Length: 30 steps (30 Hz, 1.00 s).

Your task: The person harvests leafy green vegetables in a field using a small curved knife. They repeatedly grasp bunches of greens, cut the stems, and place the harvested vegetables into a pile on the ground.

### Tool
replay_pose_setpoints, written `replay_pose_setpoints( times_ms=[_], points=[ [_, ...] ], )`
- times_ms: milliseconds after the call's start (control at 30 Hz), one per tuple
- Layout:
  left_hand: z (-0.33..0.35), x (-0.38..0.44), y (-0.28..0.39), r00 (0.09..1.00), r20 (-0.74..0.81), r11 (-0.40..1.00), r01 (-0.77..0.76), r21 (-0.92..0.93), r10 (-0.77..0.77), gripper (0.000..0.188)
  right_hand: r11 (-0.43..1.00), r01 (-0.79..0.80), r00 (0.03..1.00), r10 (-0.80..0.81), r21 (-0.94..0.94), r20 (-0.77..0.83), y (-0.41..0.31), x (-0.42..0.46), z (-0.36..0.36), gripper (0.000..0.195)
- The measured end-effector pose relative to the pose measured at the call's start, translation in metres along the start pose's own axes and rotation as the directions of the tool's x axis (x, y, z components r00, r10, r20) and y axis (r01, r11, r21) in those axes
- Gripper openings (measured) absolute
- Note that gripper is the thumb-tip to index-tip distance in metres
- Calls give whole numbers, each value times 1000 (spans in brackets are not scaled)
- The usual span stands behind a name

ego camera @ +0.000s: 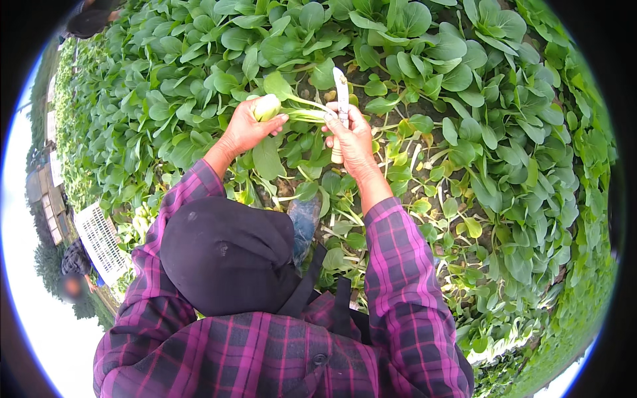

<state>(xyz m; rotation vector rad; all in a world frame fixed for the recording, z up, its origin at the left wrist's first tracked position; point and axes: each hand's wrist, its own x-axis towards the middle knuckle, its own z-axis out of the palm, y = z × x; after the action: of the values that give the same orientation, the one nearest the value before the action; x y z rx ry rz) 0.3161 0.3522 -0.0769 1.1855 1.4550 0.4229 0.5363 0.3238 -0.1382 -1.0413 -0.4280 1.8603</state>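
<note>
My left hand (pixel 249 127) is closed around the pale green base of a leafy green vegetable (pixel 267 107), resembling pak choi. Stalks with leaves stretch from there to my right hand (pixel 353 134), whose thumb and fingers are on their far ends. The same right hand grips a knife (pixel 341 89) with a curved, light-coloured blade that points away from me and a pale wooden handle below. A bit of plant matter sticks near the blade's tip. Loose leaves and cut stalks lie on the soil beneath both hands.
Dense leafy green plants (pixel 448 54) grow ahead and to the right. A white plastic crate (pixel 102 244) stands at the left, with a person (pixel 77 263) beside it. Another person (pixel 89 22) is partly visible at the upper left. Yellowed leaves (pixel 423 205) lie right of my forearm.
</note>
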Motion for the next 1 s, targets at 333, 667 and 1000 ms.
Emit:
replay_pose_setpoints(
  times_ms=[333, 667, 1000],
  points=[
    [33, -47, 69, 834, 455, 802, -488, 344, 313, 67, 990, 60, 996, -51, -126, 77, -21, -85, 8, 19],
    [33, 16, 22, 999, 21, 567, 8, 824, -46, 80, 610, 22, 997, -70, -792, -27, 4, -18, -28, 30],
    [-3, 2, -33, 975, -206, 651, 207, 730, -80, 48, 310, -39, 997, 73, -950, -17, 57, 46, -11, 23]
  ],
)
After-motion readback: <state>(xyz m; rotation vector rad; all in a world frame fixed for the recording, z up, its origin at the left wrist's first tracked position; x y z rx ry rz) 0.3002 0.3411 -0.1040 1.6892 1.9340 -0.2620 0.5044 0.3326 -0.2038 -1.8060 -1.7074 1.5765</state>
